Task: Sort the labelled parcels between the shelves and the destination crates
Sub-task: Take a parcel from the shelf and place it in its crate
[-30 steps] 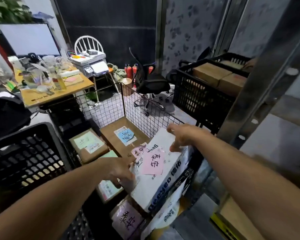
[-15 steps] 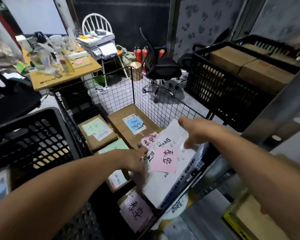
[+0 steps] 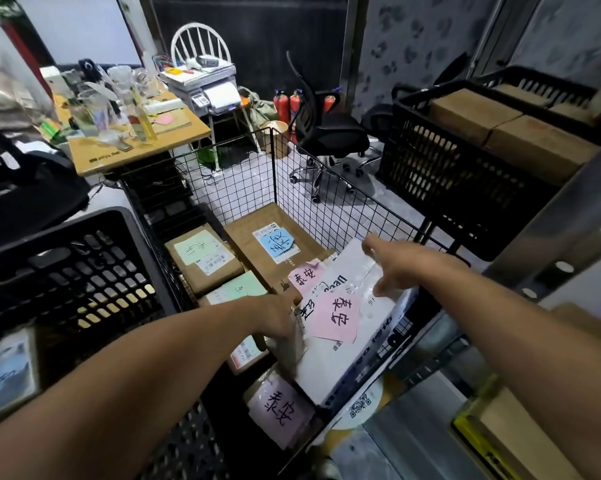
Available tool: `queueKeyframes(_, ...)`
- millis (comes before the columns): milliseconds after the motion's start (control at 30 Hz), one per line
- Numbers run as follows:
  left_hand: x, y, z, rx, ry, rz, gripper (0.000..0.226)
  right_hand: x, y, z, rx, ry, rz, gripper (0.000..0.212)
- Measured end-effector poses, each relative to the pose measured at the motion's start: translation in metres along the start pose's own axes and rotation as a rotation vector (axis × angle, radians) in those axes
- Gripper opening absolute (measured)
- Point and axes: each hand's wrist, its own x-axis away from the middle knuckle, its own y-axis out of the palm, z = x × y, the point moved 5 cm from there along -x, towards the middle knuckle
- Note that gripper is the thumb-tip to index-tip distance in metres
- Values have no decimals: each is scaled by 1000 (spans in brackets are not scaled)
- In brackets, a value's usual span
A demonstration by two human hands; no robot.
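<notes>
**White box goes lower into the wire basket**

The white box (image 3: 378,306) has sunk further into the wire basket (image 3: 326,188) since a second ago. The right hand (image 3: 396,268), which then gripped the far corner, now lies on the top with fingers straight and spread. The left hand (image 3: 278,317) holds the box's near left edge, fingers curled round it.

The box lies tilted against the basket's right side, with a pink label (image 3: 337,315) on top. Its lower end overlaps a parcel with a pink label (image 3: 278,407).

Further into the basket lie a brown parcel with a blue label (image 3: 274,244) and another with a green label (image 3: 202,258).

A black crate (image 3: 67,271) stands just left of the basket. A second black crate (image 3: 448,174), on the right, holds brown boxes (image 3: 472,116). Beyond are a cluttered desk (image 3: 136,147), a printer (image 3: 209,88) and an office chair (image 3: 330,133).
</notes>
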Motion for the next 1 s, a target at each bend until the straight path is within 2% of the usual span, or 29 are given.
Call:
queueKeyframes(100,-1,0,2,-51,13,8,62,4,16,10,-9,9,-33,82)
queueKeyframes(267,1,6,1,-15,22,-47,86,-6,17,8,110,18,-81,83)
queueKeyframes(367,0,9,2,-86,33,-65,89,-5,22,8,165,47,-120,89)
queueKeyframes(467,3,7,1,-187,31,-80,84,-6,24,3,262,29,-123,93)
queueKeyframes(533,11,2,3,-240,34,-87,75,-7,24,-12,412,-3,-92,81)
queueKeyframes(567,18,-3,6,-287,52,-58,70,-7,24,-21,508,-11,-89,77)
queueKeyframes(633,36,-21,15,-408,111,87,62,-6,28,-42,603,-53,-131,90)
queueKeyframes(767,78,-52,11,-495,102,471,59,-8,41,-51,463,-113,-251,120)
queueKeyframes(900,95,-51,-21,-522,-61,544,66,-19,59,-36,431,-94,-320,128)
queueKeyframes(1000,97,-40,-33,-540,-82,544,64,-28,61,-42,436,-107,-341,127)
